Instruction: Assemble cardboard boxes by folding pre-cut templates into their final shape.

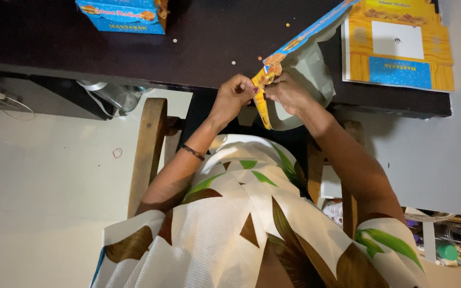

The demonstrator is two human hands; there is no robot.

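A flat cardboard box blank (309, 64), blue and yellow outside and grey inside, lies partly over the near edge of the dark table (214, 42). My left hand (233, 97) pinches a yellow flap of it at the lower end. My right hand (288, 93) grips the same flap from the other side. The two hands almost touch at the fold, just in front of the table's edge. A thin bangle sits on my left forearm.
A folded blue box (124, 15) stands at the table's far left. A stack of flat yellow and blue box blanks (398, 48) lies at the right. Wooden chair arms (148, 149) flank my lap. A tray of small coloured items (454, 245) sits at the lower right.
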